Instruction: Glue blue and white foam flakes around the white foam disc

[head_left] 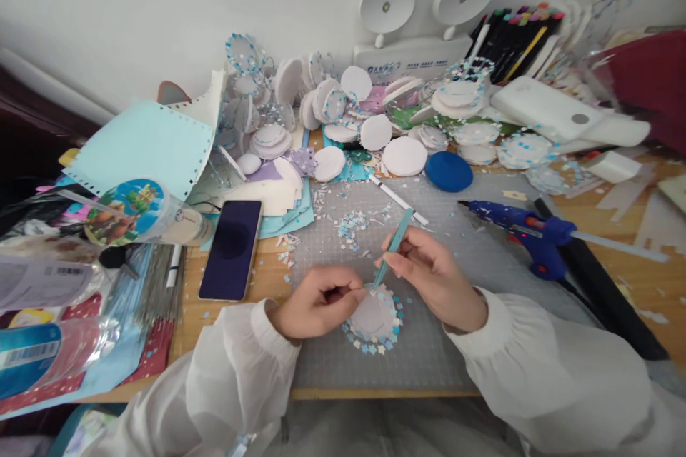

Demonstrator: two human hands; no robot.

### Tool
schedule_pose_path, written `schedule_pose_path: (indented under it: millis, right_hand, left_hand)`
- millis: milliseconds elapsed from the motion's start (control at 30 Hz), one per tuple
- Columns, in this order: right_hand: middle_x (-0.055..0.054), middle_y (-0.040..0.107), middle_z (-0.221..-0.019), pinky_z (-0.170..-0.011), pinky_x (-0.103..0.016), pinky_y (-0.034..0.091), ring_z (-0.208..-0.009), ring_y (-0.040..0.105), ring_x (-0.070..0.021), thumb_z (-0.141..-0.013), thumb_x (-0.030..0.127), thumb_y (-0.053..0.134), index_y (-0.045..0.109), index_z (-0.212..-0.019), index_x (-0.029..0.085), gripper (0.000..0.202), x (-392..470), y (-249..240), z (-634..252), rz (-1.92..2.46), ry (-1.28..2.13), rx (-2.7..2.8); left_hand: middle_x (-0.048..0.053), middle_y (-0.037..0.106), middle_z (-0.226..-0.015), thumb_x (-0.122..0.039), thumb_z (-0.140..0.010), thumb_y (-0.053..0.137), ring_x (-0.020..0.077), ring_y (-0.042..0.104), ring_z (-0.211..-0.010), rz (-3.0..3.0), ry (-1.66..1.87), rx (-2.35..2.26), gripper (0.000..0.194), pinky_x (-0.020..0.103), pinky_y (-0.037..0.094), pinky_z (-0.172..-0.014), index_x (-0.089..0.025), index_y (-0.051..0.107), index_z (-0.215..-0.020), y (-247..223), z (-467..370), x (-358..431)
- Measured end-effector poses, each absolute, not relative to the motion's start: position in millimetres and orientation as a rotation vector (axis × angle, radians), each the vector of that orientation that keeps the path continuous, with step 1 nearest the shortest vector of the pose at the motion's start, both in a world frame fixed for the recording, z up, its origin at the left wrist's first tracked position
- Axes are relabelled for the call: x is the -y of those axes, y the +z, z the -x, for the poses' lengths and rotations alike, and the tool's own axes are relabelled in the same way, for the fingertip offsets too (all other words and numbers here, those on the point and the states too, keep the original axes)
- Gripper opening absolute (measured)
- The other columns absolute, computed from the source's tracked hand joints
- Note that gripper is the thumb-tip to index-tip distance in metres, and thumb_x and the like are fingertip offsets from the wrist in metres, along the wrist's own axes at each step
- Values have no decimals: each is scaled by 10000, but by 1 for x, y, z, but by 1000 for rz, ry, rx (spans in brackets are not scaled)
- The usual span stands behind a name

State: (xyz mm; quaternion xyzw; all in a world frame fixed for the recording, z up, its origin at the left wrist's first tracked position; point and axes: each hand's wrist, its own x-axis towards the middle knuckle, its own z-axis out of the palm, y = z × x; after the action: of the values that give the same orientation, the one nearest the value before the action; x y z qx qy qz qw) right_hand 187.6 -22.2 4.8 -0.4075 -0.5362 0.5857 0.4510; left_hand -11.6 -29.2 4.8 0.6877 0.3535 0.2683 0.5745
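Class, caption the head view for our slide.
Right hand holds teal tweezers at the rim of a star-trimmed disc, left hand at its edge.

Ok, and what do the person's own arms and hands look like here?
The left hand and right hand are ungloved. Both sleeves are white, loose and puffy, gathered in at the wrists into soft cuffs.

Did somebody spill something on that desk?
It looks a bit spilled: tiny blue and white pieces lie loosely scattered on the gray mat, beyond the hands. More scraps litter the wooden desk left of it, instead of sitting in a container.
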Motion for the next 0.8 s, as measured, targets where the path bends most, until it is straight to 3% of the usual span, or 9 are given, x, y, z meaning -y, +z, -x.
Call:
schedule_pose_path:
  millis: [300, 633, 800]
  right_hand:
    - [-14, 590, -831, -629, -272, 425, -781, 585, -156, -845, 349, 639, 596, -951, 252, 150, 23, -3, -189, 933, 1558, 1208]
    - [-34, 645, -800, -653, -317, 441, -767, 586, -184, -782, 426, 687, 598, -887, 252, 222, 20, 6, -188, 977, 1581, 1101]
    - [-28, 642, -804, -647, -313, 433, -769, 577, -181, -771, 407, 699, 604, -880, 260, 206, 20, 6, -187, 961, 1597, 1066]
  left_hand:
    - [-30, 385, -559, -342, -878, 523, 73, 313, -519, -1510, 647, -833, 335, 204, 265, -477, -130, 488, -621, 3, 12, 28]
    - [28, 542, -629, -375, -860, 571, 96, 430, -565, -1384, 715, -877, 312, 216, 344, -524, -98, 619, -727, 4, 10, 27]
    - [-13, 449, -553, -378, -829, 616, 79, 354, -515, -1378, 726, -907, 294, 214, 284, -473, -100, 614, -731, 3, 8, 28]
